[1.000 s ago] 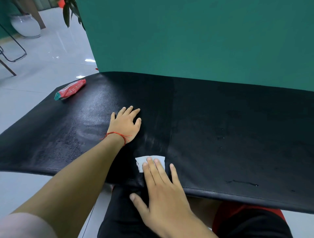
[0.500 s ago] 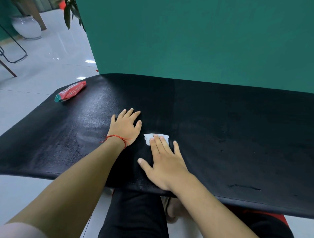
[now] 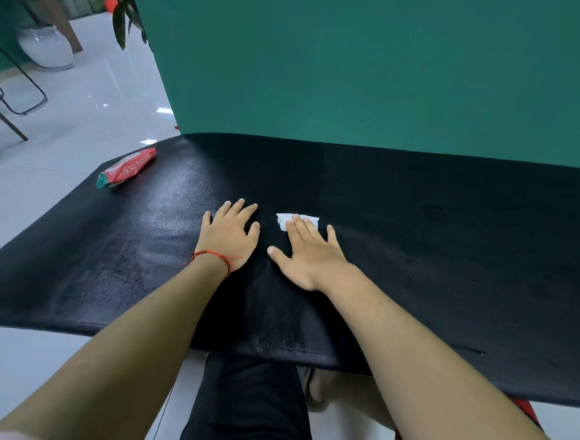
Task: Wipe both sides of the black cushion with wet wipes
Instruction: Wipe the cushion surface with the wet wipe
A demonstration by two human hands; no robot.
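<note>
1. A flat green wall (image 3: 361,69) fills the upper middle and right of the frame, its left edge slanting down from the top
2. Glossy pale grey floor (image 3: 94,125) tiles take the upper left, with thin joints between them; the same floor shows at lower left
3. Small bright glare spots (image 3: 164,110) lie on the tiles near the wall's edge
4. A white vase (image 3: 44,47) stands in the upper left corner, beside a slanted brown leg (image 3: 64,25)
5. Dark leaves (image 3: 120,22) hang at the top, something red (image 3: 110,3) just above them
6. A thin black wire frame (image 3: 31,91) stands at the left edge
</note>
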